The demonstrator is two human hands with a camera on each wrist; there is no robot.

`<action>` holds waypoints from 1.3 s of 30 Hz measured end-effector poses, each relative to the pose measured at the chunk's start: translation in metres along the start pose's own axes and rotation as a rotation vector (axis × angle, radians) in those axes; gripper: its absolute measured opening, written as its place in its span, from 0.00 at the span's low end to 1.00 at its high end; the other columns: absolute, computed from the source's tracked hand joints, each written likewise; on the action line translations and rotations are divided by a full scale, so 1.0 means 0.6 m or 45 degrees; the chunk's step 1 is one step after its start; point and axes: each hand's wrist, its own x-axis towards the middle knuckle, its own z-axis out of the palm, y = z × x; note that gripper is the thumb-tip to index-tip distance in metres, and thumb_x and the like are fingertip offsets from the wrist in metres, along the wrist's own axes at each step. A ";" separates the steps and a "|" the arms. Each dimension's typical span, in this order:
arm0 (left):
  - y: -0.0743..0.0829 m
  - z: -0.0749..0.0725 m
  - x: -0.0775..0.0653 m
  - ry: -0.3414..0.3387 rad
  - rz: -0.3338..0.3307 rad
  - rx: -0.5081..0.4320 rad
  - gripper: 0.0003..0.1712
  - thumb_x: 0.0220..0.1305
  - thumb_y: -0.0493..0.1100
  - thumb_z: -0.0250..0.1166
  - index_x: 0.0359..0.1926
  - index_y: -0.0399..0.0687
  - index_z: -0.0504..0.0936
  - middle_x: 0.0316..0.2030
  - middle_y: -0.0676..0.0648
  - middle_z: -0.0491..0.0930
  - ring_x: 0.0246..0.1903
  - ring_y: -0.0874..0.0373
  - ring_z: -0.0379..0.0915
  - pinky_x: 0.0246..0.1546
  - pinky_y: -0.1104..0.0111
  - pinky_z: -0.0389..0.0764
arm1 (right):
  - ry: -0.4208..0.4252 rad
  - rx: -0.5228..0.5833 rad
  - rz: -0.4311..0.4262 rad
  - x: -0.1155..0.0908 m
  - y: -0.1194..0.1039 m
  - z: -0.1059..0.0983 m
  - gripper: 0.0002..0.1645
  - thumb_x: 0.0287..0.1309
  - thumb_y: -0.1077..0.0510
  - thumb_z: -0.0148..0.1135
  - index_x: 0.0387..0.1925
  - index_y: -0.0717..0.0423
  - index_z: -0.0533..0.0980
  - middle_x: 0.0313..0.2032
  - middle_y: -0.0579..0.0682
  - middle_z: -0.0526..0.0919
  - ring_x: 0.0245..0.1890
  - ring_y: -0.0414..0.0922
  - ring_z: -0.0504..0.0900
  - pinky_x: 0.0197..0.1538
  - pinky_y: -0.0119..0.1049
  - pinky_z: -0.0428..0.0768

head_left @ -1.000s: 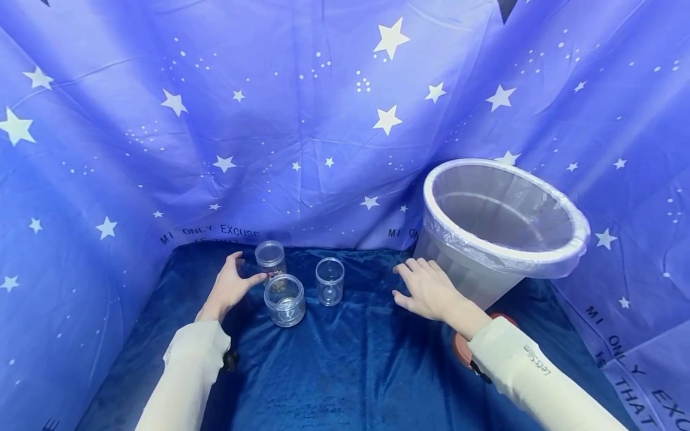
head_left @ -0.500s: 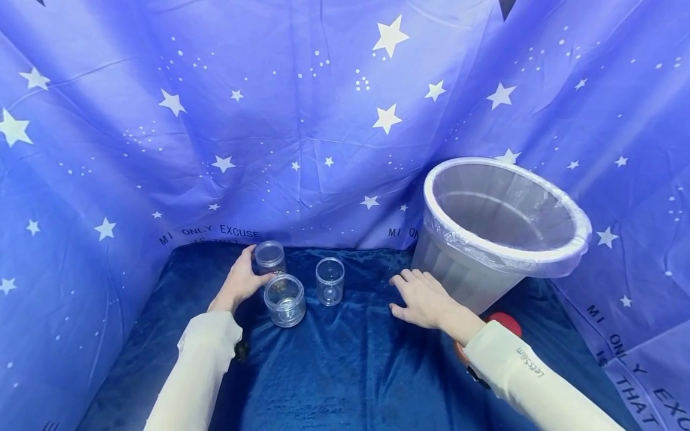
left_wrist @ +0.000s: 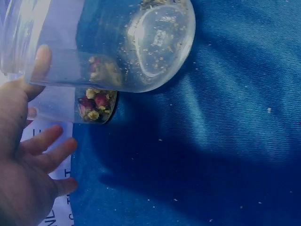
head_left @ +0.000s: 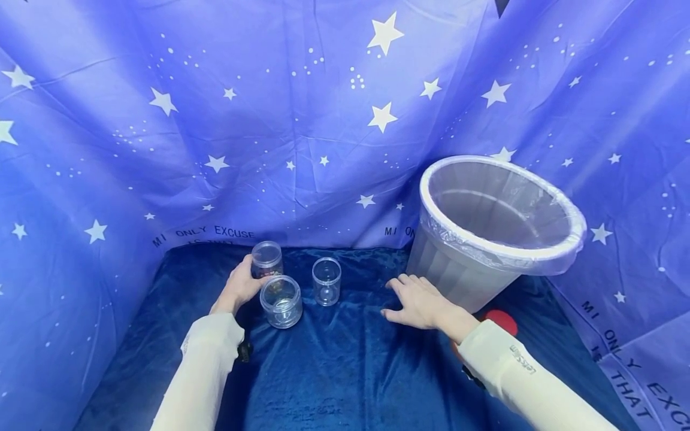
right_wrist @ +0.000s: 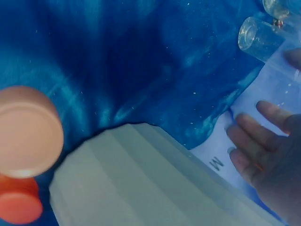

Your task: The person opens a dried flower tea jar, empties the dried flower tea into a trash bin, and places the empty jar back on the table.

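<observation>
My left hand [head_left: 241,288] is at a clear jar of dried flower buds [head_left: 268,257], its thumb and forefinger on either side of the jar's wall. The other fingers stand spread apart from it in the left wrist view, where red and pale buds lie at the jar's bottom. In front is a wider, lidless clear jar [head_left: 281,308] with small crumbs on its base. A third clear jar [head_left: 326,284] stands to the right. My right hand [head_left: 423,302] hovers beside the bin, palm down, fingers loosely extended, holding nothing.
A tall grey bin [head_left: 458,269] with a clear plastic liner stands at the back right. Beside it, partly behind my right sleeve, are a red lid [head_left: 501,322] and a peach-coloured round lid [right_wrist: 28,136]. Blue cloth [head_left: 345,371] covers the table; a starry curtain [head_left: 302,120] hangs behind.
My left hand has moved right and closed in around the jar of dried flower buds. My right hand has shifted slightly left and down. The jars stand where they were.
</observation>
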 end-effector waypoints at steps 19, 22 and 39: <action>-0.009 -0.029 -0.029 0.270 0.135 -0.042 0.43 0.56 0.51 0.72 0.66 0.40 0.63 0.60 0.34 0.75 0.57 0.38 0.73 0.60 0.47 0.70 | -0.098 0.431 0.184 0.012 -0.008 0.015 0.44 0.63 0.29 0.50 0.63 0.60 0.70 0.58 0.59 0.79 0.61 0.58 0.75 0.64 0.61 0.66; 0.000 -0.034 -0.031 0.284 0.182 -0.036 0.43 0.56 0.50 0.71 0.66 0.40 0.63 0.60 0.34 0.75 0.56 0.39 0.75 0.60 0.48 0.71 | -0.083 0.433 0.186 0.017 -0.009 0.011 0.45 0.64 0.28 0.49 0.64 0.60 0.69 0.59 0.59 0.78 0.62 0.57 0.75 0.65 0.60 0.65; 0.027 -0.057 -0.034 0.289 0.346 -0.020 0.42 0.56 0.52 0.72 0.66 0.41 0.64 0.60 0.37 0.73 0.56 0.42 0.75 0.60 0.50 0.72 | -0.013 0.477 0.188 0.021 -0.004 0.003 0.45 0.66 0.28 0.45 0.66 0.58 0.67 0.59 0.56 0.78 0.63 0.55 0.74 0.68 0.60 0.62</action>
